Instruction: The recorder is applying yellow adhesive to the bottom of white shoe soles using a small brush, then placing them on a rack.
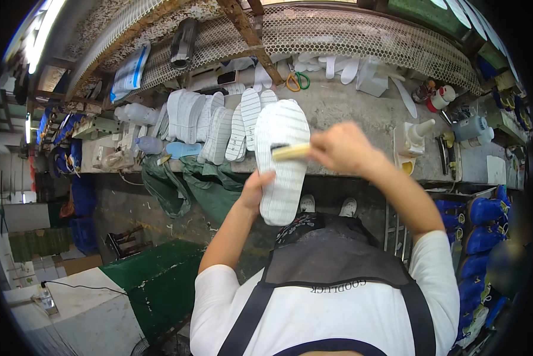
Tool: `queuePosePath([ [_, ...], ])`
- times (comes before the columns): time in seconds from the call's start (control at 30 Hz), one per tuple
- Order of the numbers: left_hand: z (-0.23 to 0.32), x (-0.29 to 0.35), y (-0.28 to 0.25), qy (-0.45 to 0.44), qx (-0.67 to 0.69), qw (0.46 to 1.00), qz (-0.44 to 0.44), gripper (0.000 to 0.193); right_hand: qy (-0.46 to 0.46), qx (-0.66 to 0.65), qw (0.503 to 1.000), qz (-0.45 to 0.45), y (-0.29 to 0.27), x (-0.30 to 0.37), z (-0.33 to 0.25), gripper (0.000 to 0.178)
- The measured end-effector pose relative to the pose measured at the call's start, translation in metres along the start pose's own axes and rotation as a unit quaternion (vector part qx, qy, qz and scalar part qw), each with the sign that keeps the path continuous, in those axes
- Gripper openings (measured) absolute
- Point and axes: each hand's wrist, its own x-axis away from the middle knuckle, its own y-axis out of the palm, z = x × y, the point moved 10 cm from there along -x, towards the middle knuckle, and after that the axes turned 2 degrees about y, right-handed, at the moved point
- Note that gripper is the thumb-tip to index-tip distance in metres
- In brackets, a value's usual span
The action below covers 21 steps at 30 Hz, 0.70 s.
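A white striped shoe sole (283, 193) hangs in front of the bench's near edge, its broad face toward me. My left hand (256, 188) grips it by its left edge, thumb lying on the face. In my right hand (342, 148) is a brush (293, 152) with a pale wooden handle. Its dark bristles lie against the middle of the sole. Just left of the held sole, several more white striped soles (219, 133) stand in a row on the bench, beside a thicker white stack (183, 115). A light blue insole (183, 149) rests near the bench edge.
Scissors (297, 82) with orange and green handles lie at the back. A white squeeze bottle (417, 130) and a blue-grey bottle (474, 130) stand at right. Green cloth (210, 190) drapes off the bench. Blue shoes (486, 237) fill a rack at lower right.
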Motion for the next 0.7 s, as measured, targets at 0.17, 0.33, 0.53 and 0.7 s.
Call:
queuePosePath([
  [0.17, 0.005, -0.07, -0.005, 0.011, 0.155, 0.986, 0.063, 0.039, -0.063, -0.094, 0.993, -0.022, 0.07, 0.08, -0.044, 0.028],
  [0.33, 0.031, -0.097, 0.015, 0.172, 0.103, 0.974, 0.105, 0.035, 0.204, -0.287, 0.919, 0.18, -0.003, 0.07, 0.066, 0.057],
  [0.53, 0.074, -0.112, 0.093, 0.344, 0.032, 0.933, 0.098, 0.041, 0.209, -0.239, 0.9, 0.299, -0.034, 0.059, 0.081, 0.061],
  [0.7, 0.14, -0.156, 0.171, 0.314, -0.009, 0.948, -0.051, 0.044, 0.155, -0.06, 0.875, 0.454, -0.165, 0.05, 0.088, 0.056],
])
